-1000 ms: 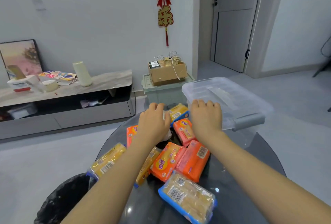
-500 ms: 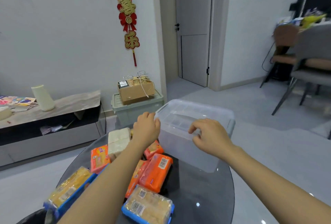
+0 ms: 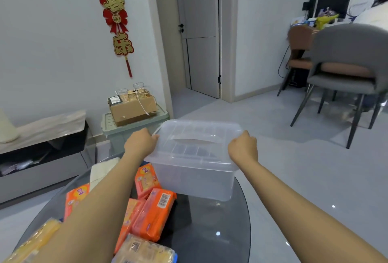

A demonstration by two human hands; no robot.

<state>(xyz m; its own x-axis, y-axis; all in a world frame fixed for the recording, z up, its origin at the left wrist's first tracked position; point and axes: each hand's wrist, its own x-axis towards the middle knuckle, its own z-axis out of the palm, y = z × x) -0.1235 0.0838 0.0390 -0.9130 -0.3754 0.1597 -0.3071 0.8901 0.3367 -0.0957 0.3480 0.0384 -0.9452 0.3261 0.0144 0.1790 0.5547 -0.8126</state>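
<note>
A clear plastic storage box [image 3: 195, 178] with its clear lid [image 3: 197, 136] on stands at the far side of a round dark glass table [image 3: 220, 231]. My left hand [image 3: 139, 144] grips the lid's left edge. My right hand [image 3: 243, 148] grips its right edge. Several orange snack packs [image 3: 154, 213] and yellow biscuit packs [image 3: 144, 250] lie on the table to the left of the box, partly hidden under my left forearm.
A low TV cabinet [image 3: 42, 157] runs along the left wall. A green bin with a cardboard box [image 3: 132, 107] on it stands behind the table. Grey chairs [image 3: 346, 73] stand at the right. A closed door [image 3: 199, 31] is at the back.
The view has swung right. My hands left the snack packs and moved onto the box; both now grip the lid's side edges.
</note>
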